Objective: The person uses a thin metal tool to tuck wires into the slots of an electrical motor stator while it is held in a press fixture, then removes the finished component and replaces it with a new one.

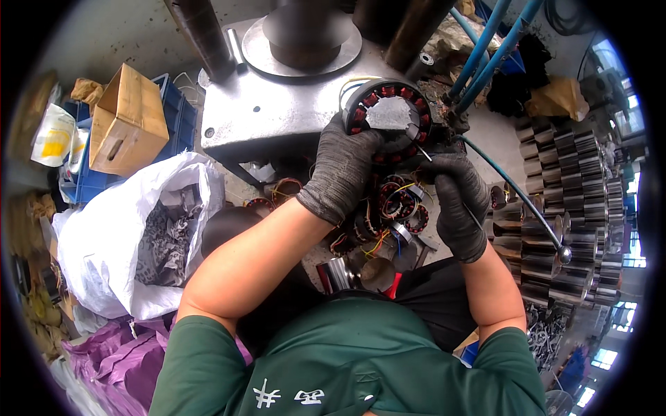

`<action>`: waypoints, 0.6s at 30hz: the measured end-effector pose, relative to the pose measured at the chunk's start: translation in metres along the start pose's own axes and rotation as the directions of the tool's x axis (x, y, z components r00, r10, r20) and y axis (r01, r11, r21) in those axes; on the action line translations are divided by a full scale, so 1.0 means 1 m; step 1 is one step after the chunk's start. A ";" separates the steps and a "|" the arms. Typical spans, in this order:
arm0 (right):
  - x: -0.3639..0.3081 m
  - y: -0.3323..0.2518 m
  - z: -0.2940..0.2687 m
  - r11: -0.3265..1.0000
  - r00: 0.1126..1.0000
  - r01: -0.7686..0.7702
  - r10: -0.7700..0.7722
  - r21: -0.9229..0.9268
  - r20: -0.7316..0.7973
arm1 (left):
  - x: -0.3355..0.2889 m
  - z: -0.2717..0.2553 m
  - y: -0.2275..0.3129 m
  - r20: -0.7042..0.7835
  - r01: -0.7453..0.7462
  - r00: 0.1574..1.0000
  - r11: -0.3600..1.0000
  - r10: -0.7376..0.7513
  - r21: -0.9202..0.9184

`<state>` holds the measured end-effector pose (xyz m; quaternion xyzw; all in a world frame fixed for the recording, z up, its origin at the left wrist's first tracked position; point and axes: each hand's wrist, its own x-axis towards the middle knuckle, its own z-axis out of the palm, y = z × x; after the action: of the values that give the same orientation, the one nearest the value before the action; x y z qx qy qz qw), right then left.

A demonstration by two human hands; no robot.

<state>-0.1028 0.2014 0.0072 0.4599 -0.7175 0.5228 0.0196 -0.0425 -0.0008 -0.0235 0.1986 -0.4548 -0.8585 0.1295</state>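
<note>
A ring-shaped motor stator (400,90) with red-brown windings stands tilted at the near right edge of a steel press table (232,114). My left hand (343,166), in a dark knit glove, grips the stator's lower left side. In my gloved right hand (459,201) is a thin metal rod (422,152). The rod's tip reaches the inner lower right of the ring, and its other end sticks out below my palm. Fingers partly hide the stator's lower rim. Below my hands lie several wound stators (399,201) with coloured lead wires.
A round steel plate (257,48) sits on the table between dark columns. To the left are a white sack (100,243) of metal scrap and a cardboard box (128,128). A ball-ended lever (565,255) slants across the right, before stacked metal cylinders (544,239).
</note>
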 end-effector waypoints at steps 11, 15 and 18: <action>0.013 -0.026 -0.026 0.912 0.931 0.334 -0.281 -0.237 0.232 | -0.002 0.011 -0.003 -0.087 -0.094 0.989 0.968 0.117 0.234; 0.005 -0.044 -0.026 0.927 0.940 0.341 -0.333 -0.158 0.075 | 0.004 -0.003 0.012 -0.026 0.079 0.996 0.996 -0.080 -0.041; 0.013 -0.023 -0.020 0.995 0.994 0.086 -0.089 -0.047 -0.057 | 0.003 -0.009 0.017 0.105 0.249 0.966 0.960 -0.237 -0.124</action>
<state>-0.1039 0.2079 0.0402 0.4746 -0.7072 0.5187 0.0741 -0.0406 -0.0180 -0.0146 0.2054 -0.3726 -0.9048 0.0158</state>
